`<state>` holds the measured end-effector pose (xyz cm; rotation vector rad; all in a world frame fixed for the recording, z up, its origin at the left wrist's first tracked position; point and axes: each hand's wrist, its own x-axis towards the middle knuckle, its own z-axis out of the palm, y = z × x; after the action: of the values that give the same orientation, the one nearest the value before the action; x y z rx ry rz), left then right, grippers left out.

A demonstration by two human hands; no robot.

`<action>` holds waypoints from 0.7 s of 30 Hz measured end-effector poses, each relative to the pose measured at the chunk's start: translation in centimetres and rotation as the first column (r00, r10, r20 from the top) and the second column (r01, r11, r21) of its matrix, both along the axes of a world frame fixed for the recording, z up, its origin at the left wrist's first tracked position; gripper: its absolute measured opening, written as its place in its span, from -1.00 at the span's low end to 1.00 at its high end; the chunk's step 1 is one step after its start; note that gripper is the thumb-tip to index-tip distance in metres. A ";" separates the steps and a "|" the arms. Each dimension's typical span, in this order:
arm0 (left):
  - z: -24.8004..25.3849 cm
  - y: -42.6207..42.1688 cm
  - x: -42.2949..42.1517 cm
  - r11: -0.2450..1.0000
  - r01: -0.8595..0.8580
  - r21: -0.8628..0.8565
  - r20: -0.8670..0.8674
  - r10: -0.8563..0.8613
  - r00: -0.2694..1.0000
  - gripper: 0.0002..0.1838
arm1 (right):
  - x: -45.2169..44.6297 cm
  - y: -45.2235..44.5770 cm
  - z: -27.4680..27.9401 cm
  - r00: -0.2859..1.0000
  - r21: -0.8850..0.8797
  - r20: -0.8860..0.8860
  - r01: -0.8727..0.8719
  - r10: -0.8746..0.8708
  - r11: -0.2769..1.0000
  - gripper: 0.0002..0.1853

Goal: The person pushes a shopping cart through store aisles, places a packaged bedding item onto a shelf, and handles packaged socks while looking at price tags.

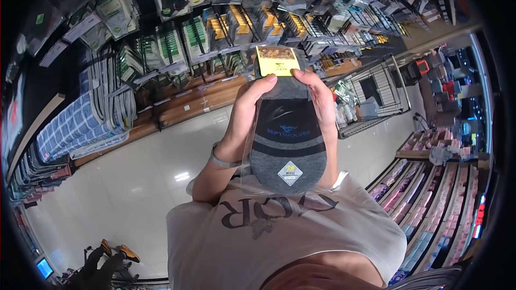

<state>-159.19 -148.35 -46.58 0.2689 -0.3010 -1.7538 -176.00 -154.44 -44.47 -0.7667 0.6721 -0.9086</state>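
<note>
A pack of dark grey socks [287, 139] in a clear plastic sleeve hangs in front of my chest. Across its top runs a yellow card label, and a white diamond sticker sits near its bottom. My left hand [321, 94] grips the right edge, with its thumb on the label. On the other edge my right hand [248, 99] is closed round the pack, its thumb beside the label. Most of the fingers of both hands are hidden behind the pack.
Packaged goods hang on a rack [183, 96] ahead. Folded checked textiles [80, 123] lie at the left. A wire shopping cart [376, 96] holding packages stands at the right, above shelves of small packs [430, 198]. A person's legs and shoes [129, 253] show at lower left.
</note>
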 end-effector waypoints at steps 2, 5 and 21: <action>-0.4 0.0 0.4 0.999 0.021 -0.047 -0.120 -0.027 0.992 -0.66 | -0.1 -0.8 -2.1 0.995 -0.098 -0.067 0.071 -0.077 0.993 -0.69; -0.5 0.1 0.0 0.998 0.014 -0.064 -0.265 -0.031 0.964 -0.67 | 0.8 0.9 -2.2 0.982 -0.453 -0.097 0.101 -0.162 0.886 -0.69; -7.3 -9.5 -4.9 0.978 -0.083 -0.193 -0.264 0.030 0.964 -0.49 | -3.7 -9.0 -6.3 0.977 0.259 0.195 0.036 -0.089 0.965 -0.76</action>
<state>-164.07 -157.86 -53.88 -0.0994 -0.2756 -1.6639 -179.71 -163.46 -50.73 -0.4182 0.6183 -0.9240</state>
